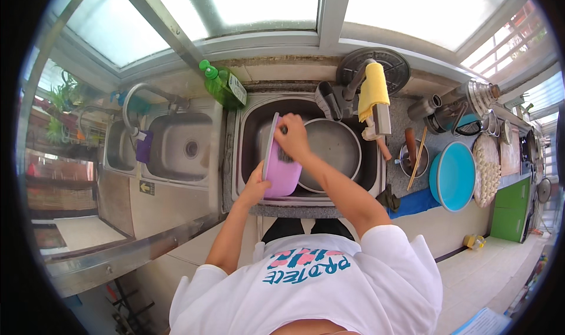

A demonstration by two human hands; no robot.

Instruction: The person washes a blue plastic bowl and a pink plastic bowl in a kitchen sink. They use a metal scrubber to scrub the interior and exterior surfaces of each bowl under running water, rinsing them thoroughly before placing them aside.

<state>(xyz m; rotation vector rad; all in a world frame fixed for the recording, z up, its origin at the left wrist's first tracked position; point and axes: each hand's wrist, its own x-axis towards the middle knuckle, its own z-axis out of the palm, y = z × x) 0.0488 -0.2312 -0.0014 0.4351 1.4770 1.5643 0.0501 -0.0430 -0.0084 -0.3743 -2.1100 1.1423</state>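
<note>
A pink-purple basin (pixel 282 179) is tilted on its side over the left part of the steel sink (pixel 240 158). My left hand (pixel 255 185) grips its lower rim, fingers closed round the edge. Inside the basin's opening, my right hand (pixel 292 137) is closed on a dark scrubber (pixel 285 156), which lies against the inner wall. My fingers partly cover the scrubber, so its full shape is hidden. Under my right forearm sits a wide round metal pan (pixel 334 152) in the sink. Its left side is hidden behind the pink-purple basin.
A green pump bottle (pixel 225 88) stands behind the sink's left corner. Over the tap hangs a yellow cloth (pixel 374 90). To the right are a small pot (pixel 406 161) with chopsticks, a blue basin (pixel 453 176) and a round tray of pale pieces (pixel 487 176).
</note>
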